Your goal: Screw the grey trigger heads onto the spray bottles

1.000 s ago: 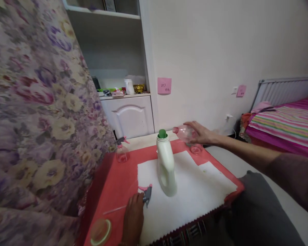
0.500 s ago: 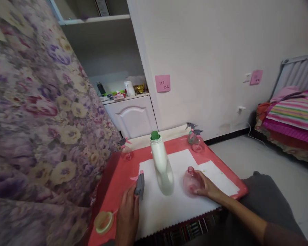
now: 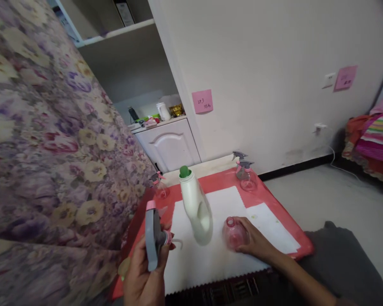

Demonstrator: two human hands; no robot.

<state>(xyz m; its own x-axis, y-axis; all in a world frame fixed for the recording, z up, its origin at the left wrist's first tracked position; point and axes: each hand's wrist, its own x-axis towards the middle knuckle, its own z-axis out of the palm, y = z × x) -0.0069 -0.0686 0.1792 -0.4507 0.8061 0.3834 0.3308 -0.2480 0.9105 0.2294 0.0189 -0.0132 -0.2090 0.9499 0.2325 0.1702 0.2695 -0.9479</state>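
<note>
My left hand (image 3: pixel 145 272) is closed on a grey and pink spray head (image 3: pixel 152 238), lifted above the table's left side, its thin tube (image 3: pixel 178 242) pointing right. My right hand (image 3: pixel 250 240) wraps round the right side of a clear pink bottle (image 3: pixel 234 236), which has an open neck and stands on the white cloth (image 3: pixel 191 267). Between the hands stands a tall pale green jug (image 3: pixel 194 204) with a handle; a green piece (image 3: pixel 185 171) sits at its mouth. The left hand partly covers a round yellowish item (image 3: pixel 124 268).
Spray bottles stand at the far corners of the red table (image 3: pixel 276 214): one at left (image 3: pixel 161 191), and two at right, the nearer one pink (image 3: pixel 248 182). A floral curtain (image 3: pixel 67 161) hangs along the left edge. A wall and cabinet (image 3: pixel 169 144) lie behind.
My left hand has raised the spray head and turned it, so its tube now shows. The pink bottle in my right hand tips slightly towards me. The view has shifted left.
</note>
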